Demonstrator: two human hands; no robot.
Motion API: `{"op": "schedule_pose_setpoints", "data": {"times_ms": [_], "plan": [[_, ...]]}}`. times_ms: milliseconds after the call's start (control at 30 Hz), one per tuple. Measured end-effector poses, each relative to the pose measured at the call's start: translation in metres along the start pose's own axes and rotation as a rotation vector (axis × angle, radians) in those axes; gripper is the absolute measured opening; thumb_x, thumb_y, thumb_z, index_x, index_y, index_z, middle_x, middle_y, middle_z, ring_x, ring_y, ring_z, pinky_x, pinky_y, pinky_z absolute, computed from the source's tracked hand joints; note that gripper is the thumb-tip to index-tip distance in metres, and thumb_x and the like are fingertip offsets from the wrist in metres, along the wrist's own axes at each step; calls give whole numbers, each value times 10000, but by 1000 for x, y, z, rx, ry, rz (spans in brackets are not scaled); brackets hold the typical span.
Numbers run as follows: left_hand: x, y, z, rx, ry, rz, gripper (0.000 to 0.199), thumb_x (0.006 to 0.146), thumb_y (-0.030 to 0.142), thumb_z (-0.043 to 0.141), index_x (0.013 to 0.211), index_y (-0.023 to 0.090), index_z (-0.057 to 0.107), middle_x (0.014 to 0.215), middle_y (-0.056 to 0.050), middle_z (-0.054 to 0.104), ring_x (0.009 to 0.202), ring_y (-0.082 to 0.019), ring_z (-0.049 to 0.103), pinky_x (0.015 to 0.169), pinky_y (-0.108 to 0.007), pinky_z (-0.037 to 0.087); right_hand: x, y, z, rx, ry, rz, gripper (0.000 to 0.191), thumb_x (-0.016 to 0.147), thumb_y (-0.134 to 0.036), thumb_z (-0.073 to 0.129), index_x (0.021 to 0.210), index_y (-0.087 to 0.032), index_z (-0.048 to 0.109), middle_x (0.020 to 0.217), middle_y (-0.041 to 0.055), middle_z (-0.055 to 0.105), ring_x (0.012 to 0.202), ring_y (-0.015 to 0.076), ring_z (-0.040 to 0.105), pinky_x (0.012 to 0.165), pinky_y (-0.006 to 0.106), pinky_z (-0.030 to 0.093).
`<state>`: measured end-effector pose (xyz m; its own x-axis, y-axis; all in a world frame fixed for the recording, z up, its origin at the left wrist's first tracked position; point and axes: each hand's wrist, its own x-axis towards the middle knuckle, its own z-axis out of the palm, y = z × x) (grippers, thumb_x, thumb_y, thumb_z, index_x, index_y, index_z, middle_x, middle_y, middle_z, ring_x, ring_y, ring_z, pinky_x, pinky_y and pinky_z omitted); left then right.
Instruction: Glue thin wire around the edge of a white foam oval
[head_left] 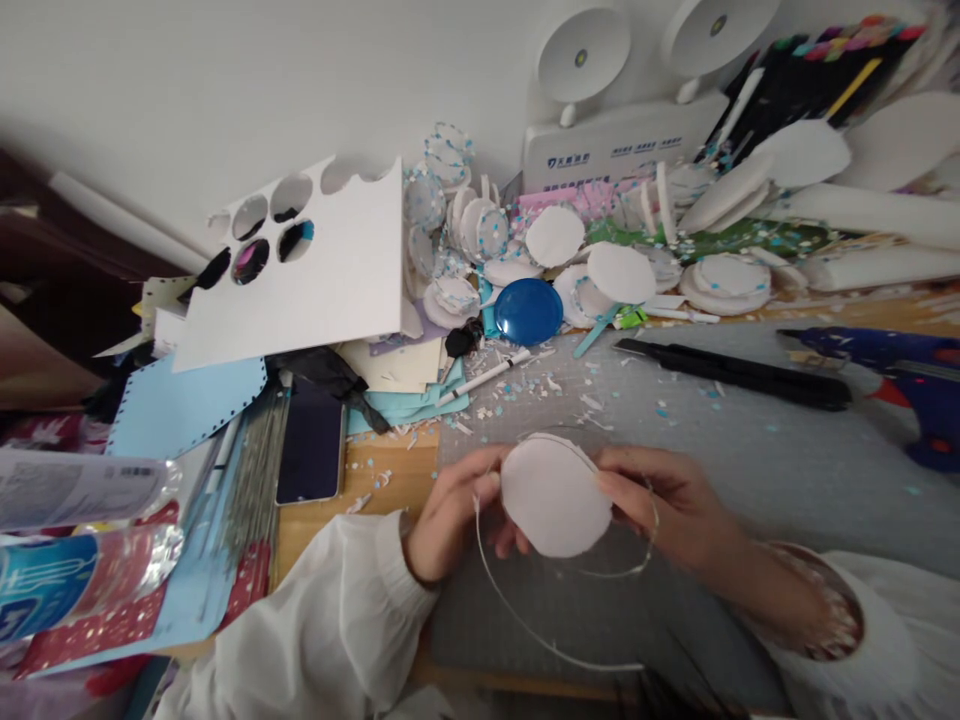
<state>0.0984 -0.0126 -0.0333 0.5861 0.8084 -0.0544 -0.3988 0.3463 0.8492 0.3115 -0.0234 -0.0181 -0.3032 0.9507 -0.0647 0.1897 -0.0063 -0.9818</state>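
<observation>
A white foam disc point(556, 496), cut roughly round, is held between my two hands above the grey cutting mat point(720, 440). My left hand point(459, 508) grips its left edge, the thumb near the rim and fingertips showing underneath. On the opposite edge, my right hand point(664, 500) pinches with the thumb on top and fingers behind. A thin pale wire point(517, 622) hangs in a loop from my left hand and curves down to the right. Another stretch of it bends around by my right fingers. Where the wire meets the disc is partly hidden.
Behind the mat lie many white discs point(555, 236), some trimmed with blue-and-white strands, and a blue round lid point(529, 311). A black utility knife point(735, 372) and a blue glue gun point(900, 365) lie right. Left are a phone point(311, 445), a hole-cut white board point(330, 270) and bottles point(67, 580).
</observation>
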Motion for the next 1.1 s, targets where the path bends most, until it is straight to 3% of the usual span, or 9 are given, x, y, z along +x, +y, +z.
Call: {"op": "schedule_pose_setpoints", "data": {"times_ms": [100, 233, 433, 633, 767, 933, 1100], "plan": [[6, 3, 1, -103, 65, -60, 494, 874, 582, 500, 1009, 139, 674, 608, -13, 627, 404, -97, 511, 391, -202, 373, -2, 5, -1, 73, -63, 76, 416, 942, -466, 480, 624, -198, 476, 581, -36, 360, 513, 95, 329, 436, 225, 263], [7, 8, 5, -156, 116, -149, 370, 837, 486, 626, 886, 123, 682, 572, -5, 593, 418, -93, 524, 418, -204, 380, -1, 0, -1, 80, -120, 23, 452, 940, -478, 472, 590, -199, 410, 570, -38, 329, 525, 97, 301, 455, 234, 251], [2, 3, 2, -220, 46, -234, 343, 818, 460, 657, 909, 131, 627, 545, 21, 573, 335, -80, 492, 312, -158, 346, 3, -9, 0, 49, -104, -43, 463, 915, -467, 497, 555, -205, 371, 526, -43, 327, 487, 95, 304, 430, 232, 255], [1, -1, 0, -278, -33, -209, 293, 851, 420, 643, 868, 128, 627, 541, 21, 580, 368, -75, 530, 340, -138, 414, 1, -10, 1, -26, -65, -122, 404, 885, -354, 541, 546, -202, 383, 515, -47, 332, 476, 89, 316, 428, 223, 263], [-1, 2, 0, -294, -94, -218, 324, 852, 448, 636, 963, 143, 639, 599, 11, 603, 387, -74, 539, 351, -134, 380, -1, -10, 1, 0, -96, -78, 394, 894, -379, 528, 561, -201, 415, 520, -39, 369, 483, 93, 349, 435, 223, 284], [1, 13, 6, -306, -137, -257, 570, 773, 541, 662, 1223, 195, 613, 1005, -87, 670, 679, -151, 648, 519, -209, 483, 0, -6, 4, 94, -102, 15, 427, 918, -467, 503, 593, -193, 459, 562, -26, 426, 523, 99, 389, 462, 223, 326], [3, 21, 9, -344, -130, -219, 691, 601, 295, 731, 1276, 206, 611, 1100, -61, 671, 980, -232, 626, 764, -272, 490, -1, 6, 8, 213, -55, 109, 409, 933, -489, 507, 652, -192, 503, 614, -36, 394, 552, 94, 380, 471, 211, 330]]}}
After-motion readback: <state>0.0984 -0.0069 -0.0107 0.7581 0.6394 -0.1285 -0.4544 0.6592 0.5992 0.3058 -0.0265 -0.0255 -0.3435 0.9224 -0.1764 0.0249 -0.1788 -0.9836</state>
